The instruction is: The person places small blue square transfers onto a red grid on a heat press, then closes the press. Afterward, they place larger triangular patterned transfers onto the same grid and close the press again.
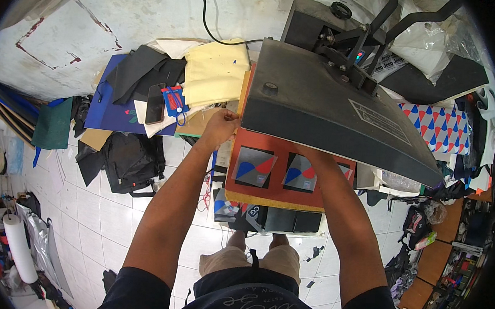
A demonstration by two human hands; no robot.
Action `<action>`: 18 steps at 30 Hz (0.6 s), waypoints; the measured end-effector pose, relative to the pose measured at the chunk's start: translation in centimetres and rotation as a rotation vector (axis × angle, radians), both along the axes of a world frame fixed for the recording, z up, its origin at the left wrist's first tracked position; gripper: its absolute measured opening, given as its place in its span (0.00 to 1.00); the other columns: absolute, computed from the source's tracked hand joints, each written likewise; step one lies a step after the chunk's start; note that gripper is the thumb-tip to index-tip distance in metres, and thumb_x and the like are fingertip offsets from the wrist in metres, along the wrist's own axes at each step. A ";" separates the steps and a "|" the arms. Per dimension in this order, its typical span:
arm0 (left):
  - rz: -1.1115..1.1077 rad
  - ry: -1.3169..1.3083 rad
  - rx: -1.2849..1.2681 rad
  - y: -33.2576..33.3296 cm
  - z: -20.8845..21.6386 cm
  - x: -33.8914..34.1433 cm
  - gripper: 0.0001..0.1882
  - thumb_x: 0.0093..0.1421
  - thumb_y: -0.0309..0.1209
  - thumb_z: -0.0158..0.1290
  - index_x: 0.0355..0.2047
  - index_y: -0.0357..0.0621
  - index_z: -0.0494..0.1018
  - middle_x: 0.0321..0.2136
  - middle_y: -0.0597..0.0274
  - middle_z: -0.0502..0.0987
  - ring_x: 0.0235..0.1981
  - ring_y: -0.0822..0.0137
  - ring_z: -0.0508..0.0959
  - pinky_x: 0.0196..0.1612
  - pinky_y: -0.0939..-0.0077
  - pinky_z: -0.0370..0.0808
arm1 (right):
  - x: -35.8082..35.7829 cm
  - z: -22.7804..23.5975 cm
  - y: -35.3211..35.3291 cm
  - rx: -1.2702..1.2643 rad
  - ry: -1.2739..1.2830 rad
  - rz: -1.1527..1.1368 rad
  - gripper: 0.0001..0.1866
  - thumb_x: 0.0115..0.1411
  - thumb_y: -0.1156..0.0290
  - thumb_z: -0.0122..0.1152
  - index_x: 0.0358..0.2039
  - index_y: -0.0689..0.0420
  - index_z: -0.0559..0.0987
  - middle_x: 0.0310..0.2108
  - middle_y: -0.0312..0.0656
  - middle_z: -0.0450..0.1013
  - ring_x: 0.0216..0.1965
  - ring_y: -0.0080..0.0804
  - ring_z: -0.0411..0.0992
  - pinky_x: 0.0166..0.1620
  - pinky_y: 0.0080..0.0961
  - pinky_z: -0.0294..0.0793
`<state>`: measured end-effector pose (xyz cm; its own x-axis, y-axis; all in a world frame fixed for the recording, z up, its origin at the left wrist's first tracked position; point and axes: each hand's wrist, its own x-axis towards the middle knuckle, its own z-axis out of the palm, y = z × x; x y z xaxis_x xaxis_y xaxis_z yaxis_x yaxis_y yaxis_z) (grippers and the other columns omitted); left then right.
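Observation:
A heat press stands in front of me with its dark upper platen (pixel 319 108) tilted up over a red pad (pixel 273 195) on the lower bed. Two dark squares printed in grey, red and blue, a left piece (pixel 254 167) and a right piece (pixel 301 172), lie on the pad; part of another shows beyond my right forearm. My left hand (pixel 220 128) is at the pad's left edge, fingers pinched together; whatever they hold is too small to make out. Beneath the raised platen reaches my right hand (pixel 308 152), its fingers hidden by the platen.
Left of the press are yellow cloth (pixel 216 72), black fabric (pixel 144 72), a phone (pixel 155 103) and a blue sheet (pixel 110 107). More printed pieces (pixel 226 206) sit below the bed. A black backpack (pixel 135 161) rests on the tiled floor. Patterned sheets (pixel 436 128) lie at the right.

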<state>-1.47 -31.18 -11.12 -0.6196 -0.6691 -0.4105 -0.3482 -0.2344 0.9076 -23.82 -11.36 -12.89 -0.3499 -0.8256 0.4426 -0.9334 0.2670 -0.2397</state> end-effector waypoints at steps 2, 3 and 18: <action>0.040 0.035 0.010 0.0 -0.1 0.2 0.13 0.61 0.33 0.60 0.40 0.37 0.74 0.31 0.62 0.75 0.29 0.71 0.77 0.27 0.77 0.77 | -0.1 0.3 0.3 -0.010 -0.006 0.013 0.25 0.60 0.58 0.65 0.54 0.57 0.77 0.54 0.51 0.73 0.55 0.48 0.72 0.57 0.42 0.71; 0.062 0.032 0.026 0.0 -0.2 0.5 0.13 0.61 0.34 0.60 0.39 0.38 0.74 0.31 0.63 0.75 0.28 0.72 0.76 0.26 0.78 0.77 | -0.1 0.5 0.4 -0.020 -0.008 0.021 0.25 0.60 0.58 0.65 0.54 0.57 0.77 0.53 0.51 0.73 0.55 0.48 0.72 0.56 0.42 0.72; 0.391 -0.023 -0.011 6.4 -0.5 17.6 0.08 0.65 0.34 0.57 0.35 0.42 0.74 0.27 0.69 0.74 0.28 0.76 0.72 0.32 0.80 0.69 | 9.3 13.1 11.8 0.119 -0.453 -0.095 0.10 0.62 0.72 0.61 0.43 0.57 0.83 0.31 0.47 0.77 0.30 0.45 0.77 0.36 0.38 0.76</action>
